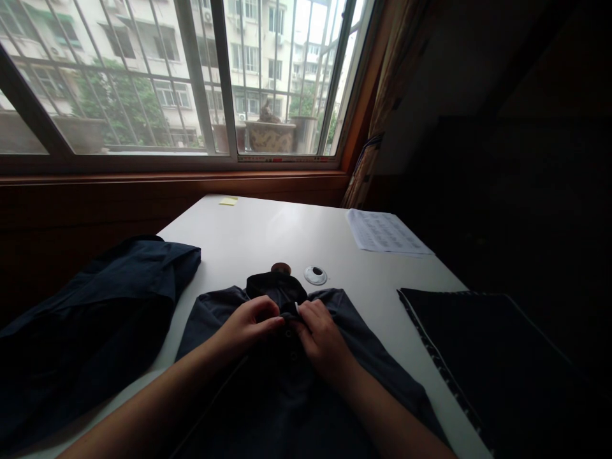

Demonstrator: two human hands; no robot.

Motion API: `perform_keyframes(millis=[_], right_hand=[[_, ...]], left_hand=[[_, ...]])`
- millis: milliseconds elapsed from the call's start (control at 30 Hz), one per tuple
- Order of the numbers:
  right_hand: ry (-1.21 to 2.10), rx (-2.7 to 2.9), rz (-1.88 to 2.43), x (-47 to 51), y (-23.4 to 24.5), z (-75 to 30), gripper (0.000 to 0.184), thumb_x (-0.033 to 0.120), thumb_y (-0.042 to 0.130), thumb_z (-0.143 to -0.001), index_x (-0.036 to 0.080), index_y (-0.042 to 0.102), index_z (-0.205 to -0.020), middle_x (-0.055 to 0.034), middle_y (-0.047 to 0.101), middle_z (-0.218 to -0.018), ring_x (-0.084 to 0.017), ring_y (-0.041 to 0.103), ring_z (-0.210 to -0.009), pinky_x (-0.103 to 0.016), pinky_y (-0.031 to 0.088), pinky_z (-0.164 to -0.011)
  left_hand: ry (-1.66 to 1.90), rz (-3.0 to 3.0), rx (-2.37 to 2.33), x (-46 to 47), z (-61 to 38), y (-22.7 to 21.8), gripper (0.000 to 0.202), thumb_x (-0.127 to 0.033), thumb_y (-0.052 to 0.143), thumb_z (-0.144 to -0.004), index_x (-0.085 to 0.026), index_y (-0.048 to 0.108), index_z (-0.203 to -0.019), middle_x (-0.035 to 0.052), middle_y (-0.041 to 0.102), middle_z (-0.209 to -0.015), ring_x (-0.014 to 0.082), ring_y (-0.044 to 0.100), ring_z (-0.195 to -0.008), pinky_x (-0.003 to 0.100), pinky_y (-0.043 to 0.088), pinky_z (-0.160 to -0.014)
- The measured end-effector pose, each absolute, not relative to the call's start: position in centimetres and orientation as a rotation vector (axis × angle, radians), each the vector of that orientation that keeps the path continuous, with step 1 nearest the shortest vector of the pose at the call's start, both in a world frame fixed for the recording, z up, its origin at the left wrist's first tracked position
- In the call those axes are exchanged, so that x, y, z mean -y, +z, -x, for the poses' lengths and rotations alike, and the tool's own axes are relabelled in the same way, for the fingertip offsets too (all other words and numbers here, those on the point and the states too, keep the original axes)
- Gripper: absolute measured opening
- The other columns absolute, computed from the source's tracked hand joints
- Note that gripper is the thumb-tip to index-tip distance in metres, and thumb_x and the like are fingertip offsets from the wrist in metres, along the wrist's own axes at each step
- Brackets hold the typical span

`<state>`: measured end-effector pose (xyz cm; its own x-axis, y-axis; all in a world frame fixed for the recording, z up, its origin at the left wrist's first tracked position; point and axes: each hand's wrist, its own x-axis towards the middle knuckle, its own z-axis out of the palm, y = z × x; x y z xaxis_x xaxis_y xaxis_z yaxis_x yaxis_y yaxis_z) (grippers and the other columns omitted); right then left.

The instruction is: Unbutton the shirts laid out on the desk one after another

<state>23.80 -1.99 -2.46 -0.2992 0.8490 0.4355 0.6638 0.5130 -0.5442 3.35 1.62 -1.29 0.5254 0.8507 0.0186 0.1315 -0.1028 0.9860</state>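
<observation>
A dark navy polo shirt (pixel 229 322) lies face up on the white table (pixel 268 229), collar pointing away from me. My left hand (pixel 251 322) and my right hand (pixel 320 331) meet at the button placket just below the collar. Both pinch the placket fabric with fingers curled. Small buttons show in a row beneath the hands. The lower part of the shirt runs under my forearms.
A pile of dark garments (pixel 95 312) covers the table's left side. A dark folded cloth with dotted trim (pixel 492 357) lies at the right. A printed sheet (pixel 385 233), a yellow note (pixel 228 201), a round cable grommet (pixel 315 275) and a brown disc (pixel 280 268) lie farther back. A window is behind.
</observation>
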Motion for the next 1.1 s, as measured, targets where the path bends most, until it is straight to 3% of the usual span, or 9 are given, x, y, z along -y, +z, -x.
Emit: perform_keyframes(millis=[200, 367, 533, 800, 1100], right_hand=[[0.265, 1.861, 1.246, 2.6, -1.8, -23.6, 0.017, 0.018, 0.060, -0.091, 0.024, 0.056, -0.106, -0.0063, 0.058, -0.101, -0.025, 0.051, -0.098, -0.043, 0.045, -0.088], [0.045, 1.802, 1.139, 3.7, -1.2, -23.2, 0.012, 0.016, 0.061, -0.090, 0.025, 0.056, -0.096, -0.0049, 0.056, -0.092, -0.023, 0.054, -0.090, -0.042, 0.048, -0.084], [0.307, 1.926, 1.083, 4.1, -1.0, -22.4, 0.012, 0.017, 0.058, -0.094, 0.024, 0.062, -0.103, -0.0042, 0.063, -0.091, -0.019, 0.062, -0.083, -0.033, 0.051, -0.076], [0.459, 1.816, 1.182, 3.8, -1.1, -22.1, 0.012, 0.015, 0.063, -0.091, 0.024, 0.067, -0.097, -0.0027, 0.067, -0.093, -0.019, 0.065, -0.086, -0.030, 0.051, -0.079], [0.634, 1.710, 1.252, 3.4, -1.0, -22.2, 0.017, 0.012, 0.065, -0.087, 0.026, 0.071, -0.095, -0.0001, 0.070, -0.092, -0.018, 0.066, -0.086, -0.029, 0.050, -0.077]], left_hand=[[0.639, -1.348, -0.847, -1.8, -3.0, -1.2, 0.036, -0.045, 0.074, -0.081, -0.013, 0.062, -0.091, 0.0006, 0.062, -0.072, 0.0112, 0.057, -0.062, 0.020, 0.042, -0.056], [0.657, -1.224, -0.857, -2.0, -3.0, -0.8, 0.038, -0.046, 0.077, -0.078, -0.013, 0.064, -0.091, 0.0012, 0.063, -0.073, 0.0106, 0.057, -0.063, 0.020, 0.042, -0.059], [0.671, -1.179, -0.818, -2.2, -2.8, -0.9, 0.039, -0.047, 0.078, -0.077, -0.013, 0.064, -0.089, 0.0003, 0.062, -0.072, 0.0120, 0.057, -0.065, 0.021, 0.042, -0.061], [0.642, -1.249, -0.762, -2.3, -2.5, -1.1, 0.037, -0.047, 0.074, -0.081, -0.013, 0.063, -0.092, 0.0023, 0.063, -0.084, 0.0154, 0.058, -0.079, 0.025, 0.044, -0.074], [0.677, -1.530, -0.805, -2.3, -2.8, -2.1, 0.031, -0.044, 0.066, -0.089, -0.013, 0.062, -0.090, 0.0031, 0.061, -0.085, 0.0169, 0.056, -0.082, 0.026, 0.043, -0.074]])
